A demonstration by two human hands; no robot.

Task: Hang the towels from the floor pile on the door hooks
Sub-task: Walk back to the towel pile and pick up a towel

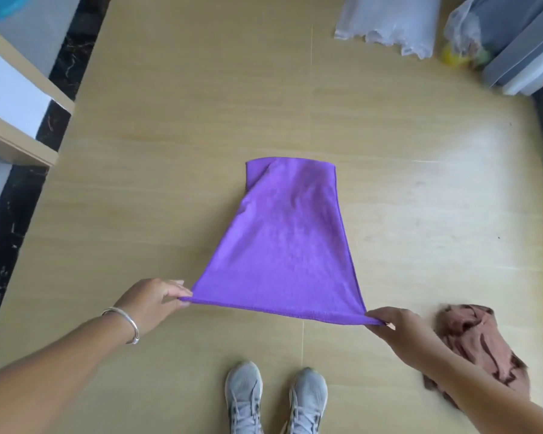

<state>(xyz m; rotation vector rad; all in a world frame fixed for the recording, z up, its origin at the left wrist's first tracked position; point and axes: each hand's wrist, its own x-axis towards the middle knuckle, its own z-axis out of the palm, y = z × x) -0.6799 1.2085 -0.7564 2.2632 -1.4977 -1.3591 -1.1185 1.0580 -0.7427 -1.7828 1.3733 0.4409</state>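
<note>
Plenty of bare light wood-look floor around here. The purple microfibre towel is stretched out over the middle of it, long axis running straight away from the grey sneakers, far end narrower in view. Left hand fingers pinch the near left corner, right hand fingers pinch the near right corner, so the near hem is pulled taut between them. A crumpled brown-pink towel lies on the floor just right of the right hand. White shelving sits at the left edge, with clear plastic bags and a grey bin top right.
</note>
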